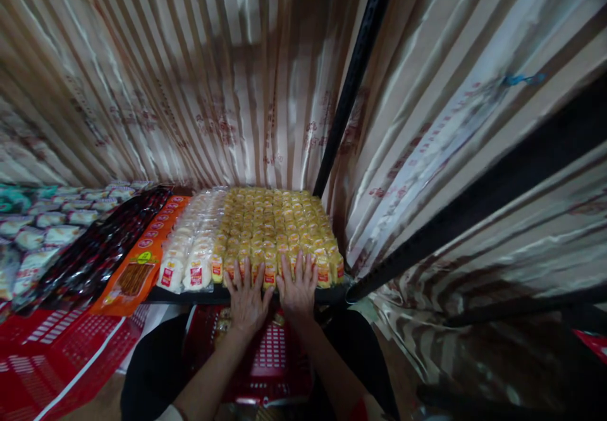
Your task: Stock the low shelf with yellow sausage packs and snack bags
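Note:
Rows of small yellow wrapped snack packs (279, 225) fill the right end of a dark shelf (218, 294). My left hand (249, 298) lies with fingers spread against the front packs, left of centre. Beside it, my right hand (298, 288) rests on the same front row, its fingers stretched out. Neither hand grips anything. Below my wrists, between my knees, sits a red plastic basket (272, 358) with a few yellowish packs visible inside, partly hidden by my arms.
Left of the yellow packs are clear-wrapped white packs (190, 250), an orange bag (137, 272), dark glossy packs (99, 237) and white packs (50, 234). Another red basket (61, 351) stands lower left. Black posts (351, 86) and striped sheeting (199, 79) border the shelf.

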{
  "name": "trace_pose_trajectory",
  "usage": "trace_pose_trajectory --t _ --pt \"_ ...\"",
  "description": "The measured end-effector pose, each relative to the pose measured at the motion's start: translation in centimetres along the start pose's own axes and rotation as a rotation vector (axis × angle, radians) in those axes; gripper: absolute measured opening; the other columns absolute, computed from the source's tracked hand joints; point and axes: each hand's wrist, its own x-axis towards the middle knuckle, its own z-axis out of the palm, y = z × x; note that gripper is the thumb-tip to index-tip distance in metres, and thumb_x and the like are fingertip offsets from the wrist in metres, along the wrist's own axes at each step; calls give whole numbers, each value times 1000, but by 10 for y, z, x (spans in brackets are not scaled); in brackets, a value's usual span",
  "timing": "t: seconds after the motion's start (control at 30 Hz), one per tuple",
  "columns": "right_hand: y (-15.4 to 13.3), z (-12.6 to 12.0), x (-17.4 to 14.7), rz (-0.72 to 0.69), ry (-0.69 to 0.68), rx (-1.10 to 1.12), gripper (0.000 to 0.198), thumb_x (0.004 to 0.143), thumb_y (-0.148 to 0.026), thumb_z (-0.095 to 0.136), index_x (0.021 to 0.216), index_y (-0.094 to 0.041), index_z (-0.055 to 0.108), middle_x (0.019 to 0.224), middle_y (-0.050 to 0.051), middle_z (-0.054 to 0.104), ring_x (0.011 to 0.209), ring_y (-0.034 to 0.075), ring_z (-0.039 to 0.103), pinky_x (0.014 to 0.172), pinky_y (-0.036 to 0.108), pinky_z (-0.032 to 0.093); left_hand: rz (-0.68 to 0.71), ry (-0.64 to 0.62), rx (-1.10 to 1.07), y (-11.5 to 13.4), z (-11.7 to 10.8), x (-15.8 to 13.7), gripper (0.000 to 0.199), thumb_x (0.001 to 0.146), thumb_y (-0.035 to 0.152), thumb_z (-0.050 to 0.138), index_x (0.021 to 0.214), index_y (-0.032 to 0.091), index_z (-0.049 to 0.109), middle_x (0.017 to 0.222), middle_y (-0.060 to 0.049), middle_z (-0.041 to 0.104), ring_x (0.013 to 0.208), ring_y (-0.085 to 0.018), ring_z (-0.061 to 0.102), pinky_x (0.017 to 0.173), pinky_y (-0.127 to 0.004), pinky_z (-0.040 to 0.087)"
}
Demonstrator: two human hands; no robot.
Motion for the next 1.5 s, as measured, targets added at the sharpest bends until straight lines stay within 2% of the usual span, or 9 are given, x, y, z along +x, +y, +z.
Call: trace_pose_trajectory --t 0.17,0.43,0.6,0.8,0.97,1.07,1.2,1.3,1.5 --pt "-1 2 5 -7 -18 -23 49 88 -36 48 135 -24 45 149 13 26 138 36 12 104 57 22 -21 -27 -9 0 0 7 54 83 51 50 131 27 49 147 -9 32 139 -36 9 107 -63 12" --pt "3 8 5 -84 35 -3 53 89 -32 47 139 -21 36 153 13 11 138 38 9 104 60 24 -62 -63 -26 1 2 10 52 81 52 52 128 29 52 145 -11 36 137 -39 17 106 -64 14" --pt "1 10 4 -86 44 2 50 90 -32 43 138 -20 38 153 14 8 138 38 9 104 59 24 -64 -70 -52 -1 4 8 58 79 57 53 130 31 48 146 -12 34 136 -39 19 105 -65 13" --pt "4 7 1 -110 90 -5 52 93 -30 36 143 -22 27 154 11 9 139 36 6 105 60 20 -39 14 -84 -5 4 5 59 79 58 51 132 32 46 148 -10 29 137 -39 14 105 -65 13" --pt "4 -8 -4 -173 82 52 57 93 -29 37 146 -24 16 154 10 1 140 34 6 106 55 21 -10 88 -77 -6 -2 2 57 82 50 52 135 30 42 151 -9 22 139 -36 7 107 -61 14" --pt "-1 -13 -8 -203 53 89 56 92 -28 40 145 -26 21 155 8 -1 140 33 6 107 53 21 -33 78 -79 -7 -9 -3 57 83 47 52 135 29 41 151 -9 20 139 -34 7 108 -59 17" --pt "-11 -16 -7 -236 -5 92 48 92 -26 42 139 -26 36 155 8 0 140 33 6 108 52 19 -184 45 -67 -9 -17 -6 58 83 48 51 136 25 41 152 -11 18 140 -35 5 107 -58 18" --pt "-19 -15 -2 -219 -28 60 46 92 -28 42 137 -25 40 154 9 4 140 33 6 107 54 18 -289 41 -48 -13 -20 -1 61 84 47 50 137 20 39 151 -16 15 139 -36 4 107 -59 19" --pt "-20 -4 10 -217 -35 35 48 90 -34 47 137 -27 40 154 11 6 140 32 8 107 53 16 -269 44 -36 -20 -8 9 66 82 49 51 137 15 39 150 -19 16 139 -38 4 106 -60 18"
